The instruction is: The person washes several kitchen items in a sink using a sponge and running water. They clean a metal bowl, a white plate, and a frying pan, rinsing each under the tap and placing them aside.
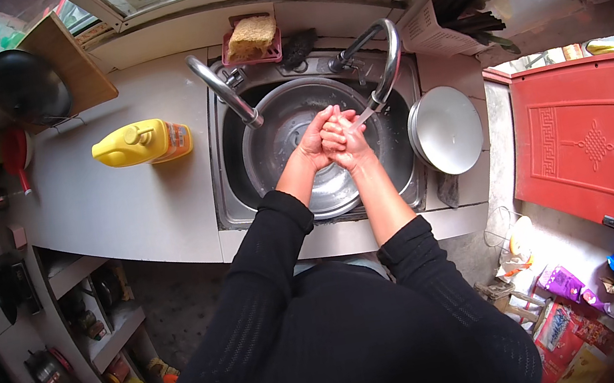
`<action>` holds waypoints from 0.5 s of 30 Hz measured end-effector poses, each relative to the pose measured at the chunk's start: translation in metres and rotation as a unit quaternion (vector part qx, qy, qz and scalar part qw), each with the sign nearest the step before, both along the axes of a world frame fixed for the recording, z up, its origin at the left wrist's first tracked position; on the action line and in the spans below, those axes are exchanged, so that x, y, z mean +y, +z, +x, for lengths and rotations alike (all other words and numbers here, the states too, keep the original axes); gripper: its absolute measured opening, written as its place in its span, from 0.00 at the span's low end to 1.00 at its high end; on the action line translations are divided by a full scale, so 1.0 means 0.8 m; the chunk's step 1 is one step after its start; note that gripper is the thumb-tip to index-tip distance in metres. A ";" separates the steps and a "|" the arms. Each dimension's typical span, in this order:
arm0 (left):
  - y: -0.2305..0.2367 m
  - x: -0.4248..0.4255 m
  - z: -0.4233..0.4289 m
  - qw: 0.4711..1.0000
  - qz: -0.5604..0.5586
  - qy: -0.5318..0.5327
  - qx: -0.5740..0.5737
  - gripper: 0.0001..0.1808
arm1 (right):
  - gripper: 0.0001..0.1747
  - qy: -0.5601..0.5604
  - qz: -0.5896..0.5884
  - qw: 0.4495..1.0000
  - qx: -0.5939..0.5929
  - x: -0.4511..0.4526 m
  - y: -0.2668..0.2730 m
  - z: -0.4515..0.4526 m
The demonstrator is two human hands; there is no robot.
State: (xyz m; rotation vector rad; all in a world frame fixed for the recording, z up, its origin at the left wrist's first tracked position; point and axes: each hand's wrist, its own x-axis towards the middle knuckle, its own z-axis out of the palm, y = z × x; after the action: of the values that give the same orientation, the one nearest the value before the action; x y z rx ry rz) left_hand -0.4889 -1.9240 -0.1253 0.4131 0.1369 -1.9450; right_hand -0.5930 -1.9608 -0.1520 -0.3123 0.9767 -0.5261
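Water runs from the right curved faucet (pixel 390 65) onto my two hands, which are pressed together over a metal basin (pixel 271 161) in the steel sink (pixel 227 195). My left hand (pixel 315 140), here the one on the picture's left, is not certain by side; my right hand (pixel 348 139) lies against it with fingers bent. No object shows between them. The left curved faucet (pixel 226 92) shows no water. A yellow plastic jug (pixel 143 142) lies on the counter left of the sink. Stacked white bowls (pixel 449 130) sit at the sink's right.
Behind the sink are a sponge (pixel 252 36) in a pink holder and a dark scrubber (pixel 299 48). A white basket (pixel 429 31) of dark utensils stands at the back right. A black wok (pixel 27 86) leans by a wooden board (pixel 72 63). A red door (pixel 584 139) is far right.
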 end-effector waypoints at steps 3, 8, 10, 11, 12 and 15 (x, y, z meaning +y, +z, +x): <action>-0.034 -0.002 0.000 0.997 0.030 0.033 -0.070 0.21 | 0.15 -0.050 -0.017 0.999 -0.011 0.007 -0.009 0.015; -0.025 -0.010 -0.034 0.981 0.111 0.152 -0.038 0.19 | 0.14 0.001 -0.495 0.832 0.252 0.003 -0.013 0.027; -0.020 -0.021 -0.049 0.975 0.118 0.191 0.002 0.24 | 0.14 0.197 -0.489 0.733 0.430 -0.008 0.021 0.021; -0.023 -0.021 -0.056 0.974 0.132 0.183 -0.005 0.26 | 0.13 0.194 -0.537 0.687 0.450 -0.011 0.020 0.019; 0.001 -0.020 -0.068 0.975 0.149 0.164 -0.014 0.28 | 0.18 0.185 -0.576 0.640 0.474 -0.015 0.016 0.008; 0.000 -0.034 -0.082 0.992 0.096 0.071 0.029 0.35 | 0.24 0.161 -0.611 0.592 0.499 -0.022 0.013 -0.017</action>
State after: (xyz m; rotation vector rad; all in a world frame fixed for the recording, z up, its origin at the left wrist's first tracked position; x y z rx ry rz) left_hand -0.5544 -1.9513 -0.1253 0.4598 0.3832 -1.8112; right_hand -0.6063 -1.9784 -0.1417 -2.2136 1.4316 -0.6119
